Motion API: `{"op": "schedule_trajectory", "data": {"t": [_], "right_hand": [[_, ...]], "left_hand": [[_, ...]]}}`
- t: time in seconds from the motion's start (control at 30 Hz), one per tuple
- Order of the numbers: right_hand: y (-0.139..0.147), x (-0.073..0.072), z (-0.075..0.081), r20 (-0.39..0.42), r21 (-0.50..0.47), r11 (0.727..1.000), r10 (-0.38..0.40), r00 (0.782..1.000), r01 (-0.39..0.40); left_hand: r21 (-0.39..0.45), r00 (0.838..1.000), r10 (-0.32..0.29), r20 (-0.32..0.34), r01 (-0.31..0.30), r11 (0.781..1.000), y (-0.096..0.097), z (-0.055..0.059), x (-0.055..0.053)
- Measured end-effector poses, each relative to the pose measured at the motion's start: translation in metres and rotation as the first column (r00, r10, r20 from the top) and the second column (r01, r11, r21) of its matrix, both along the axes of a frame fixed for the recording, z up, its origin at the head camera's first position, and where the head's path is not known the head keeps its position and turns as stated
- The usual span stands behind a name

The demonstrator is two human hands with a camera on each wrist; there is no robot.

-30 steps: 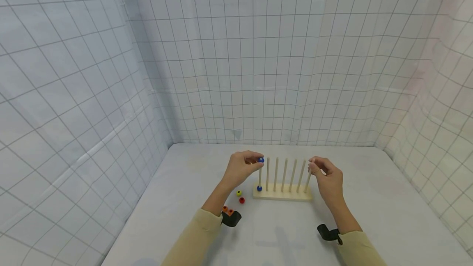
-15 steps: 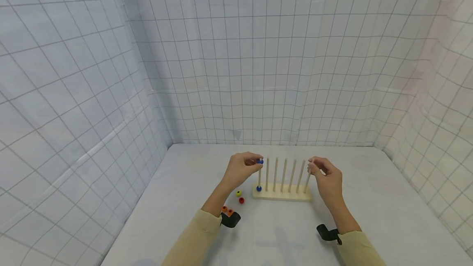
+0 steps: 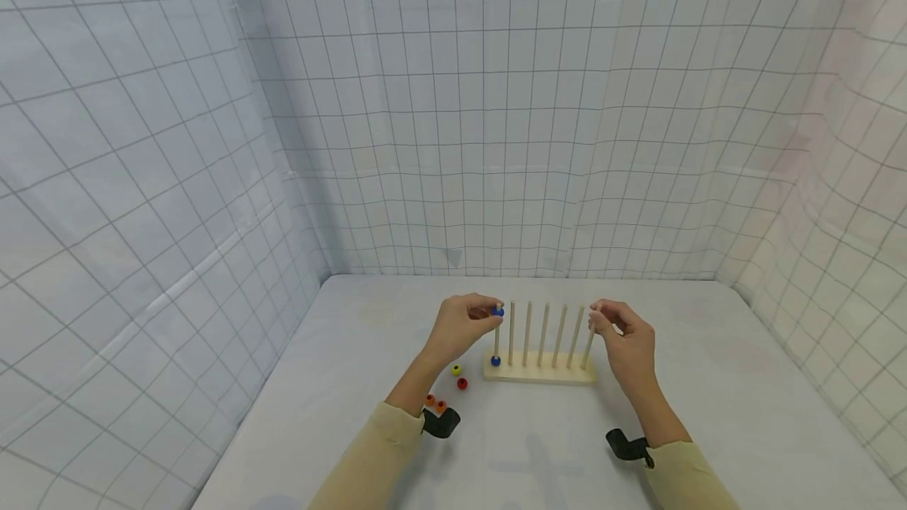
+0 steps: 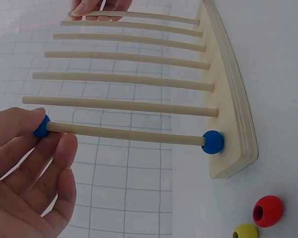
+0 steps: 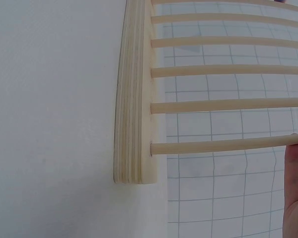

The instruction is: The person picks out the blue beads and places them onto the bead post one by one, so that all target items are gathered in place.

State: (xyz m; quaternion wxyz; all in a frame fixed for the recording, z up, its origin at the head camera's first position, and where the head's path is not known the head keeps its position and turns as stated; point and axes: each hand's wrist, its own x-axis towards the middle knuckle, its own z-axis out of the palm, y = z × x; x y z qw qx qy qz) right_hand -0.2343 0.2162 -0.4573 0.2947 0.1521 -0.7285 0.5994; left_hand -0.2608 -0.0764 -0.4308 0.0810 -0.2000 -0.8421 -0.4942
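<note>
A pale wooden base [image 3: 542, 374] bears a row of several upright wooden rods. Near the top of the leftmost rod [image 4: 124, 133], my left hand [image 3: 459, 327] pinches a blue bead [image 4: 41, 127] between thumb and fingers; the rod's tip passes into the bead. Another blue bead [image 4: 213, 142] sits at the foot of that same rod, against the base. On the far side, my right hand [image 3: 627, 342] pinches the top of the rightmost rod [image 5: 223, 145] with thumb and fingers. Only part of that hand shows in the right wrist view.
Left of the base, a yellow bead [image 3: 457, 370] and a red bead [image 3: 462, 383] lie on the white table [image 3: 340, 384]. Two orange beads [image 3: 441, 406] lie nearer, beside the left wrist's black camera mount [image 3: 442, 423]. Grid-patterned curtains stand behind and at both sides.
My left hand and the blue bead have come down slightly, so the leftmost rod's tip now shows above the bead. The right hand keeps its grip on the rightmost rod.
</note>
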Motion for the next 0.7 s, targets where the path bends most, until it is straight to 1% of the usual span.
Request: {"op": "schedule_trajectory", "data": {"t": [0.13, 0.3, 0.53, 0.7], "right_hand": [[0.0, 0.0, 0.0002, 0.001, -0.001, 1.0, 0.008, 1.0, -0.008], [-0.0002, 0.0006, 0.0007, 0.006, -0.004, 1.0, 0.006, 1.0, -0.006], [0.0007, 0.0006, -0.0006, 0.01, 0.003, 1.0, 0.004, 1.0, -0.004], [0.0016, -0.0009, -0.0017, 0.015, -0.004, 1.0, 0.009, 1.0, -0.009]], "left_hand": [[-0.004, 1.0, 0.003, -0.006, -0.003, 1.0, -0.0002, -0.0028, -0.001], [-0.005, 1.0, 0.003, 0.008, -0.003, 1.0, -0.0005, -0.0056, -0.0015], [-0.007, 1.0, 0.009, 0.03, -0.008, 1.0, 0.0004, -0.0062, 0.0], [-0.007, 1.0, 0.005, 0.031, -0.005, 1.0, 0.0003, -0.0072, 0.0]]}}
